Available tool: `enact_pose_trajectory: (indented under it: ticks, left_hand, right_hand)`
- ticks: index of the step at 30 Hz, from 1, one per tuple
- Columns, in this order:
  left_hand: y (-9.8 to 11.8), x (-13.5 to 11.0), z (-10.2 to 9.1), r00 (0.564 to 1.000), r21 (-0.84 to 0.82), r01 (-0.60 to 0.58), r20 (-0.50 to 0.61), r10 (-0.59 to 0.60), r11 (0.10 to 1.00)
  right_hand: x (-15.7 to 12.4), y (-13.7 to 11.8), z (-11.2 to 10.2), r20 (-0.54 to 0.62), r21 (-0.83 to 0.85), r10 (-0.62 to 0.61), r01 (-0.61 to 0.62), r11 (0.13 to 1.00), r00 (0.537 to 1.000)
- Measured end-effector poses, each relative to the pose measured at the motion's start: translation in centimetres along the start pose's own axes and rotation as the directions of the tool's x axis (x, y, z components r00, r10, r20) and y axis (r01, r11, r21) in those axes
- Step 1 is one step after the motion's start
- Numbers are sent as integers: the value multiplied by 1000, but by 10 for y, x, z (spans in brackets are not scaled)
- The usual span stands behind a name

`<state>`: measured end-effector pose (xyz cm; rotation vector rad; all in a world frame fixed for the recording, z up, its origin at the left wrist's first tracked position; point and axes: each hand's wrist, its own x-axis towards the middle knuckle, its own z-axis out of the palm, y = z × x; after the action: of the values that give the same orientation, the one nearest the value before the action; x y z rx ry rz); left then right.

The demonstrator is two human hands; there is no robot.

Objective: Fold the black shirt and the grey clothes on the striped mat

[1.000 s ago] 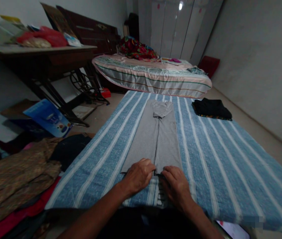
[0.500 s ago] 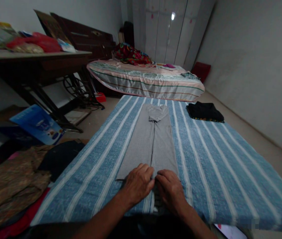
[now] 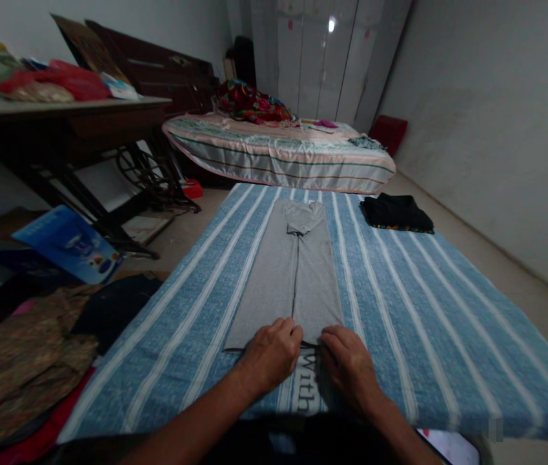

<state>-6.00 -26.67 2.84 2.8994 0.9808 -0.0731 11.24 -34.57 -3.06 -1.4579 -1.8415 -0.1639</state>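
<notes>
A grey T-shirt (image 3: 274, 284) lies lengthwise on the blue-and-white striped cloth, its sides folded in to meet along a middle seam. One short sleeve is turned over at the far end. At the near hem, my left hand (image 3: 272, 356) has its fingers curled closed on the fabric, just left of the middle line. My right hand (image 3: 348, 363) grips the same hem near its right corner, fingertips bent down on the edge. Between the hands the hem's dark underside shows, with white lettering on the cloth below it.
The striped cloth (image 3: 414, 323) covers the surface before me. Folded black clothing (image 3: 397, 213) lies at its far right. A bed (image 3: 274, 152) stands beyond, a sewing-machine table (image 3: 75, 110) on the left. Heaped clothes (image 3: 26, 355) are at lower left, a phone (image 3: 450, 445) at lower right.
My right hand has slid to the right along the hem, away from my left hand, which stays nearly in place. More of the hem and the lettering now shows between them.
</notes>
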Motion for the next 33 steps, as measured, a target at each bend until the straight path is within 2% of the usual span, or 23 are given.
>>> enact_pose_trajectory:
  ticks: [11, 21, 33]
  left_hand:
    - [-6, -6, -1, 994, 35, -102, 51, 100, 994]
    - [-7, -10, -10, 991, -23, -116, 65, 117, 993]
    - [-9, -17, -7, 990, -24, -129, 57, 130, 991]
  right_hand:
    - [-13, 12, -8, 21, -74, -2, 4, 997, 1000]
    - [-20, 16, -14, 12, -142, -39, 40, 989, 999]
    - [-31, 25, -27, 47, -146, -18, 25, 989, 999]
